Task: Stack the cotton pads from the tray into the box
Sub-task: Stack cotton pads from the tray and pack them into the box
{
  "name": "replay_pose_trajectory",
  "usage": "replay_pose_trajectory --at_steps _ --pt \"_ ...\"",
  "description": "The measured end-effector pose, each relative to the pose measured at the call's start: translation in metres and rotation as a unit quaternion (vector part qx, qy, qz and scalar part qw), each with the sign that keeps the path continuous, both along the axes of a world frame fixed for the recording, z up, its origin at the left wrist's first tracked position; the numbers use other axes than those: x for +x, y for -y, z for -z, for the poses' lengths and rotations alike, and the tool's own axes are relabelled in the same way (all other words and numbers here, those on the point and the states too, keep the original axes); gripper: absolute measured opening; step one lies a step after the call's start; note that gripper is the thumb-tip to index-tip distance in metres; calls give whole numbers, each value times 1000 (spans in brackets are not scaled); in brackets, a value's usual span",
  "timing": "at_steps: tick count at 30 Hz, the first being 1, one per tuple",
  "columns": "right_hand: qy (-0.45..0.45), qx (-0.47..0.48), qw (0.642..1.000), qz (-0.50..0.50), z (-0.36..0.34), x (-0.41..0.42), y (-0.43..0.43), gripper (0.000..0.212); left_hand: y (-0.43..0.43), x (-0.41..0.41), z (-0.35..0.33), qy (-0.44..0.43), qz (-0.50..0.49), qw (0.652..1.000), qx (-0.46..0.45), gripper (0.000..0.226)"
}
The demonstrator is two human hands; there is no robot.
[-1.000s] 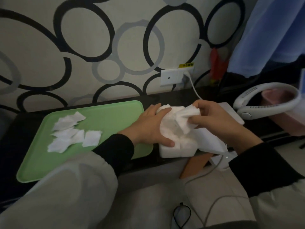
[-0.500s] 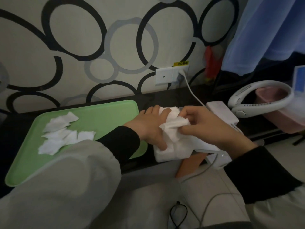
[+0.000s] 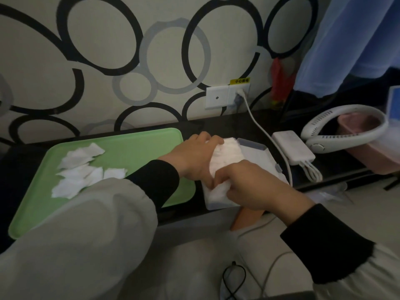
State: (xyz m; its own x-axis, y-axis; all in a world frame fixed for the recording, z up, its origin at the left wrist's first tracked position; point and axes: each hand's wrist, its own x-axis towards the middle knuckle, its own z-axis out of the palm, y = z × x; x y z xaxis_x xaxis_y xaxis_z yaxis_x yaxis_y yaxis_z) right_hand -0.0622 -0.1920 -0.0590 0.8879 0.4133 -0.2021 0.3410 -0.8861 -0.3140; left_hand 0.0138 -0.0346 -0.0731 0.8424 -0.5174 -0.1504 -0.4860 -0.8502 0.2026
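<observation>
The right hand (image 3: 249,187) has dropped to the near end of the box (image 3: 256,149), fingers curled on the cotton pads (image 3: 227,154) it tucks in. The left hand (image 3: 192,156) clamps its fingers round the stack's side, likely to keep it tidy; loose pads (image 3: 80,172) wait on the tray (image 3: 138,146).

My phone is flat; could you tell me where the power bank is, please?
Head view, right side: the power bank lies on the dark counter between the box and the white neck fan.

Room was pretty dim: wallpaper (image 3: 104,87) with black and grey rings, black desk (image 3: 225,126) against it, blue fabric (image 3: 350,44) hanging right, pale floor (image 3: 368,202).
</observation>
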Motion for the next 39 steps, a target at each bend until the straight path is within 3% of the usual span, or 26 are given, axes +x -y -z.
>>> replay_pose_trajectory --at_steps 2,6,9,18,23,27,30,33,36,39 --pt "-55 -42 998 14 1 1 -5 52 0 -1 -1 -7 -5 1000 -9 118" --pt "-103 -46 994 -2 -12 -2 -10 40 0 -2 -1 -10 -1 1000 -9 118" --pt "-158 -54 986 -16 -16 -4 -12 42 0 -2 -1 -12 -1 1000 -4 120" --pt "-89 -46 994 41 -20 -5 -12 44 -2 3 3 -9 0 1000 -16 108" --pt "-109 -95 987 70 -19 -5 -18 68 -2 0 1 -18 -3 1000 -15 117" --pt "-126 -106 984 62 -27 -3 -18 63 -4 -1 2 -26 -6 999 -31 121" --pt "-72 -92 993 20 -34 -6 -15 35 -8 -6 -2 -46 -3 996 -72 123" --pt "40 -111 993 -19 -38 -4 -22 18 -25 -17 -12 -66 -34 987 -144 111" --pt "154 -70 985 -27 -39 3 -39 18 -63 -33 -19 -56 -91 973 -206 92" --pt "130 41 990 -21 -30 8 -70 21 -117 -49 -13 -46 -165 958 -230 55"
